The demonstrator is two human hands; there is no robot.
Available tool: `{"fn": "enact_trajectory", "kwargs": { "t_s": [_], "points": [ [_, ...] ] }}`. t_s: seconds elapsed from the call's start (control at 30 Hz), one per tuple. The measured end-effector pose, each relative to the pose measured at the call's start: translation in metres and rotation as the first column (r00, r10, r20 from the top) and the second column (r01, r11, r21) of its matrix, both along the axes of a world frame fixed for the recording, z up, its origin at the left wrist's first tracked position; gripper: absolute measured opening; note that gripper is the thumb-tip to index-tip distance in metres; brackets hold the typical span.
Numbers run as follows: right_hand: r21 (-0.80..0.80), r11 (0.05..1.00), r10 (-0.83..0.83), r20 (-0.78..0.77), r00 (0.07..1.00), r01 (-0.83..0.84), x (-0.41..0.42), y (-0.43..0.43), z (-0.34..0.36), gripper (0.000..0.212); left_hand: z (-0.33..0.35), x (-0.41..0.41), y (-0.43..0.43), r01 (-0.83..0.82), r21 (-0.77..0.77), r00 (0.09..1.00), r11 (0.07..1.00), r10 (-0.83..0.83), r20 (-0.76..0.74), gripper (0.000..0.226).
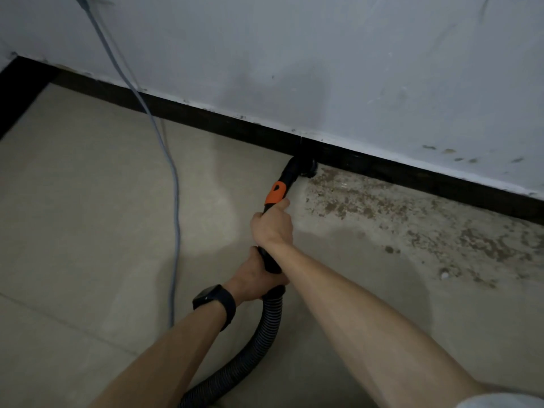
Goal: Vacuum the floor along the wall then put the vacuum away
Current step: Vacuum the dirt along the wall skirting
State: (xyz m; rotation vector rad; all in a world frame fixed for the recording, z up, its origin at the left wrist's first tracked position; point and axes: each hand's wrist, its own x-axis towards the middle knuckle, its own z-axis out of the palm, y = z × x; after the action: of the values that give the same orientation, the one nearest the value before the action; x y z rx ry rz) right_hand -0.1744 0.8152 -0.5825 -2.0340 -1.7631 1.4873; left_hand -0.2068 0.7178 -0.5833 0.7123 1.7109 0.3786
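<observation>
A black vacuum wand with an orange collar points at the base of the wall. Its dark nozzle sits on the floor against the black skirting board. My right hand grips the wand just below the orange collar. My left hand, with a black watch on the wrist, grips the wand lower down where the ribbed black hose joins it. The hose curves down to the bottom edge of the view. Brown dirt covers the beige floor right of the nozzle.
A grey power cable hangs down the stained white wall and runs across the floor tiles to the left of my arms. A room corner lies at the far left.
</observation>
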Motion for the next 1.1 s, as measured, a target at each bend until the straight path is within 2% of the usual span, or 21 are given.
{"fn": "enact_trajectory", "kwargs": {
  "t_s": [0.17,0.43,0.6,0.7,0.93,1.1],
  "points": [
    [-0.038,0.999,-0.026,-0.038,0.999,0.025,0.004,0.004,0.0,0.07,0.001,0.003,0.001,0.036,-0.019,0.997,0.999,-0.037,-0.069,0.068],
    [-0.101,0.99,-0.117,-0.157,0.981,0.102,0.009,0.005,0.001,0.068,0.007,0.005,0.002,0.104,-0.012,0.986,0.995,-0.105,-0.129,0.066],
    [-0.159,0.977,-0.178,-0.252,0.951,0.14,0.015,0.005,0.008,0.06,0.003,-0.001,-0.003,0.105,-0.031,0.982,0.994,-0.109,-0.155,0.05],
    [-0.143,0.98,-0.17,-0.252,0.953,0.136,0.015,-0.003,0.007,0.055,0.002,-0.003,-0.008,0.154,-0.052,0.979,0.987,-0.16,-0.13,0.036],
    [-0.098,0.981,-0.185,-0.234,0.954,0.166,0.011,-0.021,-0.001,0.055,0.001,-0.012,-0.021,0.167,-0.085,0.983,0.982,-0.173,-0.058,0.034],
    [-0.146,0.964,-0.256,-0.306,0.917,0.221,0.01,-0.032,-0.002,0.053,0.004,-0.018,-0.03,0.218,-0.075,0.969,0.973,-0.225,-0.1,0.025]
  ]
}}
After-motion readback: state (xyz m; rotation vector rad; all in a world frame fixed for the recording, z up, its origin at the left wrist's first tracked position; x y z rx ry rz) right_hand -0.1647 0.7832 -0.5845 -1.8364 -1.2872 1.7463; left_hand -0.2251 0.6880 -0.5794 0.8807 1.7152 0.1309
